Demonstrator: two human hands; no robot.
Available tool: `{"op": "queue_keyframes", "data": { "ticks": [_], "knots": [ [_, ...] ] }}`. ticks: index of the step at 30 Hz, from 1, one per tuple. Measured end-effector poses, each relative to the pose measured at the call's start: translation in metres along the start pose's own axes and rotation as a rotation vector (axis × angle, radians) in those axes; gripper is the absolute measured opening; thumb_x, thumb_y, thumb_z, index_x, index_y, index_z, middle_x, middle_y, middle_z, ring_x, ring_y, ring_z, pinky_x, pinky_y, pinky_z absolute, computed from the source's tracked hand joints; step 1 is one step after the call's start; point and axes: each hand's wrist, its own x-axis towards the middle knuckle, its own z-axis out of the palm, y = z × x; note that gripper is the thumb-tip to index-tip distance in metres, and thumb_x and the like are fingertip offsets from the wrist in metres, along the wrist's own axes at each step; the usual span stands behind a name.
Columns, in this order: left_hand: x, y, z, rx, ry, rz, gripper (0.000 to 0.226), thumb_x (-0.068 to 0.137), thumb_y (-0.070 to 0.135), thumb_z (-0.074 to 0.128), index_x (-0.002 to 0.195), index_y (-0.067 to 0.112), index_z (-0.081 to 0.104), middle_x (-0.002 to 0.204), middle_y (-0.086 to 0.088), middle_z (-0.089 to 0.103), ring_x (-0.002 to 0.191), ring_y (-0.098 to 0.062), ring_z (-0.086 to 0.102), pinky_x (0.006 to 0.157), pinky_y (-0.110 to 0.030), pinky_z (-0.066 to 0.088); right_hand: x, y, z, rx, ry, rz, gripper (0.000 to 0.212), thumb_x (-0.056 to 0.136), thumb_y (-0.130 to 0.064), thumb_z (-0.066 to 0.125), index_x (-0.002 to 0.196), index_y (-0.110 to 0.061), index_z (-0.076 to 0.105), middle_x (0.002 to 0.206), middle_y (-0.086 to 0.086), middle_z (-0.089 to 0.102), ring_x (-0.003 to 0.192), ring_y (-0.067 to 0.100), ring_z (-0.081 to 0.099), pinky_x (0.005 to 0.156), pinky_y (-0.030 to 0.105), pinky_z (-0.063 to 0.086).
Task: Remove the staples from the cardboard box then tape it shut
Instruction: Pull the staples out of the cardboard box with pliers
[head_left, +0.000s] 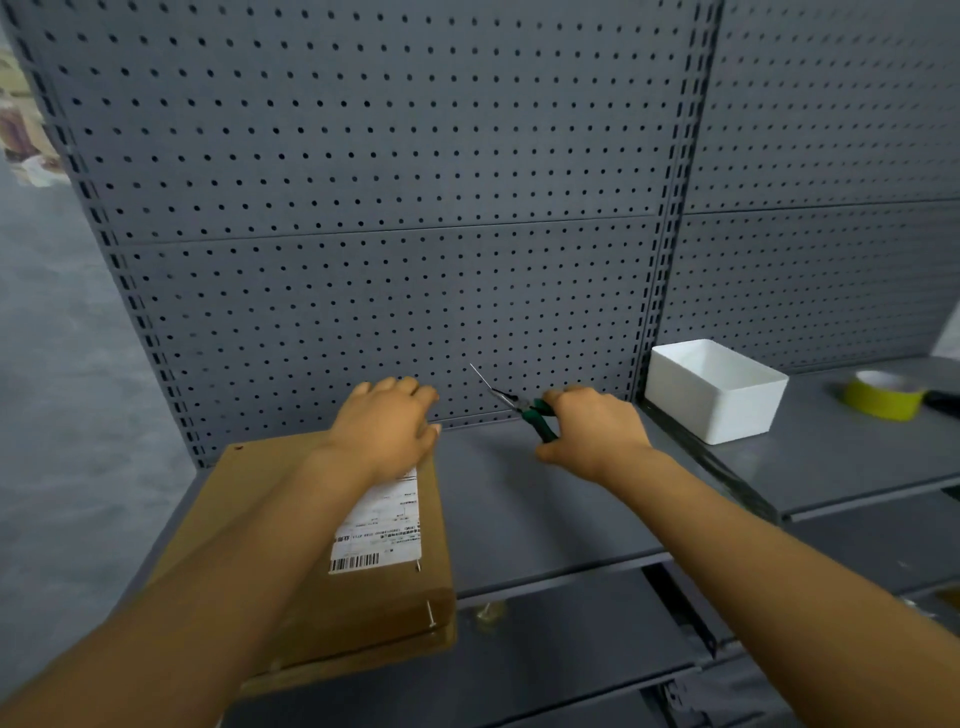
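A flat brown cardboard box (395, 597) with a white shipping label (384, 525) lies on the grey shelf at the left. A metal staple (430, 614) shows on its near right edge. My left hand (387, 428) rests on the box's far right corner, fingers bent over the far edge. My right hand (592, 428) grips green-handled needle-nose pliers (524, 408) to the right of the box, above the shelf, with the jaws pointing up and left. A roll of yellow-green tape (883, 397) sits on the shelf at the far right.
A white open bin (722, 400) stands on the right shelf next to the upright post. A grey pegboard wall (395, 208) backs the shelves. A dark object (943, 400) lies beside the tape. Lower shelf levels step down at the front right.
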Motion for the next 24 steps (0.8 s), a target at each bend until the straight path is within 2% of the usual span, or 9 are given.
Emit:
{"op": "queue_keyframes", "data": {
  "ticks": [9,17,21,24],
  "knots": [
    [0.056,0.074,-0.014,0.137,0.103,0.157,0.039,0.097,0.042,0.038,0.128,0.019,0.047,0.126,0.001,0.052,0.118,-0.019,0.045,0.101,-0.034,0.033,0.0,0.08,-0.02,0.017,0.058,0.083,0.053,0.08,-0.043,0.065,0.125,-0.018,0.053,0.116,0.006,0.057,0.098,0.027,0.06,0.074,0.034,0.049],
    [0.116,0.178,-0.006,0.136,0.114,0.173,0.041,0.097,0.042,0.04,0.13,0.019,0.045,0.126,0.001,0.05,0.118,-0.019,0.044,0.103,-0.035,0.032,0.006,0.197,-0.02,0.007,0.027,0.111,0.049,0.082,-0.042,0.062,0.123,-0.017,0.053,0.114,0.004,0.057,0.096,0.026,0.059,0.067,0.03,0.041],
    [0.141,0.227,0.002,0.102,0.108,0.166,0.039,0.097,0.039,0.04,0.129,0.018,0.044,0.126,0.0,0.049,0.119,-0.021,0.043,0.103,-0.035,0.031,0.004,0.254,-0.021,-0.01,0.017,0.147,0.044,0.08,-0.04,0.062,0.118,-0.018,0.054,0.107,0.002,0.056,0.081,0.023,0.051,0.065,0.029,0.039],
    [0.155,0.255,0.008,0.095,0.091,0.153,0.04,0.097,0.038,0.041,0.132,0.018,0.044,0.128,-0.001,0.049,0.12,-0.021,0.042,0.103,-0.036,0.032,0.004,0.289,-0.016,0.002,-0.012,0.176,0.041,0.079,-0.037,0.063,0.114,-0.018,0.056,0.1,0.002,0.055,0.078,0.023,0.053,0.063,0.028,0.04]
  ]
}}
